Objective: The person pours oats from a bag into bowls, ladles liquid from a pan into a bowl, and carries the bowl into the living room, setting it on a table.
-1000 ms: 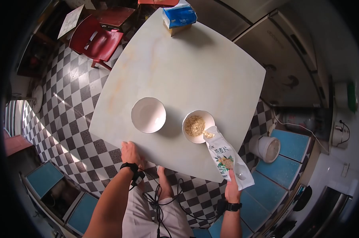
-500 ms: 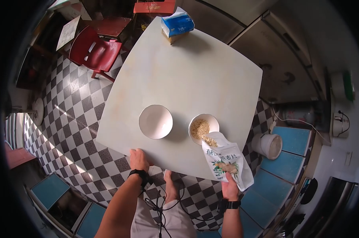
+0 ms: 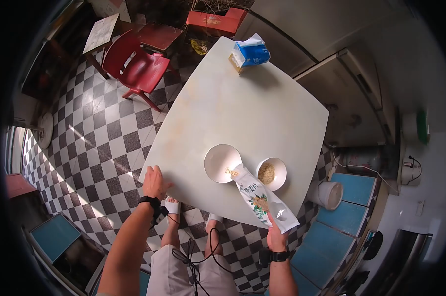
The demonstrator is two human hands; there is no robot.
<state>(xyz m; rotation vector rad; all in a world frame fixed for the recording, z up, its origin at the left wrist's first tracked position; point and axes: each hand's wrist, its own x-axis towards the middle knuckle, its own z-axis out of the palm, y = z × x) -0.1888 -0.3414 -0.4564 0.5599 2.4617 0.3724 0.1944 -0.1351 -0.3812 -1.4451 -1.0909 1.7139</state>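
Observation:
My right hand (image 3: 277, 238) grips the bottom end of a white bag of oats (image 3: 260, 201), printed with green leaves and Chinese lettering. The bag slants down to the left, its mouth over the rim of the left white bowl (image 3: 219, 157). A few oat flakes (image 3: 229, 172) show at that mouth and inside the bowl. Just to the right, another white bowl (image 3: 281, 170) holds a heap of oats (image 3: 267, 173), partly behind the bag. My left hand (image 3: 155, 183) rests on the near left table edge, fingers apart, holding nothing.
Both bowls stand on a pale table (image 3: 242, 108). A blue and white packet (image 3: 251, 53) sits on a box at its far corner. Red chair (image 3: 137, 66) at the left; white bucket (image 3: 328, 194) on blue tiles at the right. A black cable (image 3: 196, 266) hangs before my legs.
The bag's mouth has moved left from the right bowl to the left bowl. My left hand has shifted along the table edge to the left. The camera view has turned slightly.

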